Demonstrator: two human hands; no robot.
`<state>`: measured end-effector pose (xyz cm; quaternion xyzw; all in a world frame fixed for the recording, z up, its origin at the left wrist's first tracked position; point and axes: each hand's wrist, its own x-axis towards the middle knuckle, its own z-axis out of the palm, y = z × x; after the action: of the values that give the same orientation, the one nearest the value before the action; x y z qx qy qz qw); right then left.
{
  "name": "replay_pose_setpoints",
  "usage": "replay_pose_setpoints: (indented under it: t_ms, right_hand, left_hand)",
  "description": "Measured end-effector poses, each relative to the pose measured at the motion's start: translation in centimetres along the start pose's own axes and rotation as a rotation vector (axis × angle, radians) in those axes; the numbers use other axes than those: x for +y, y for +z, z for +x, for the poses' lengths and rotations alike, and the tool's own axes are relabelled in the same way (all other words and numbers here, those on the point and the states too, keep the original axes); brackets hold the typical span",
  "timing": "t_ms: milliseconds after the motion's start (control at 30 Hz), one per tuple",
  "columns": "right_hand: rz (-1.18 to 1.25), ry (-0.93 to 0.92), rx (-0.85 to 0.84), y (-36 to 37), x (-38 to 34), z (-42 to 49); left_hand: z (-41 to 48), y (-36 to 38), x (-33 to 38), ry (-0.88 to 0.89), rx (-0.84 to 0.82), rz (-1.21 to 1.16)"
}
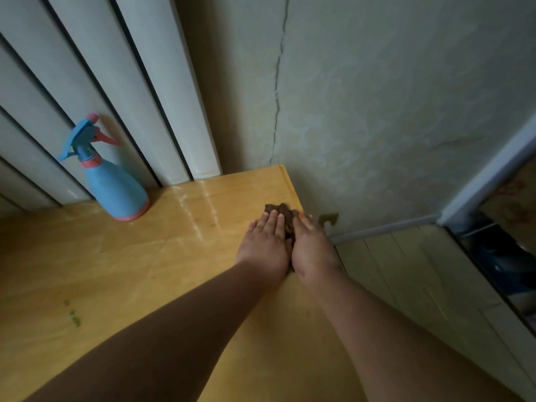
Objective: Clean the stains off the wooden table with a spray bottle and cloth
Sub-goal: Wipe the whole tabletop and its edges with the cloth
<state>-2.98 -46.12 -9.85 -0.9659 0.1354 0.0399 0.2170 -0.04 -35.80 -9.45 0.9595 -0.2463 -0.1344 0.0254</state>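
**Wiping under way at the far right edge, marks left nearer the front**

Both hands lie side by side on a crumpled brown cloth (pixel 285 211) at the far right edge of the wooden tabletop (pixel 130 271). The left hand (pixel 265 242) and the right hand (pixel 311 248) have straight fingers pressed flat on the fabric, which shows only past the fingertips and in the gap between the hands.

The blue and pink spray bottle (pixel 116 184) stands upright at the back left, against the white ribbed panel (pixel 95 82) and well apart from both hands. Between the bottle and the cloth, shiny wet streaks (pixel 191 210) cross the wood, so spraying seems to be done here and this corner is judged to be in the wiping stage.

Small dark greenish stains (pixel 74 314) sit near the front left, far from the cloth. That area looks dry and probably still needs spray and a wipe, so the job appears roughly midway.
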Motion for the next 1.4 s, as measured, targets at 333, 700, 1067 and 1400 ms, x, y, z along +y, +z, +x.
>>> replay_pose_setpoints:
  t_ms: [333, 700, 1067, 1400]
  right_hand:
    - [0.006, 0.075, -0.01, 0.9, 1.1, -9.3]
    - [-0.041, 0.127, 0.016, 1.1, 0.7, -12.6]
    - [-0.037, 0.026, 0.001, -0.1, -0.3, -2.1]
    - [-0.072, -0.046, -0.033, -0.5, -1.9, 9.2]
  left_hand:
    - [-7.9, 2.0, 2.7, 0.072, -0.039, 0.058]
    - [-10.2, 2.5, 2.3, 0.193, -0.024, 0.157]
    - [-1.5, 0.4, -0.2, 0.092, 0.02, 0.087]
    - [7.3, -2.0, -3.7, -0.007, 0.062, 0.043]
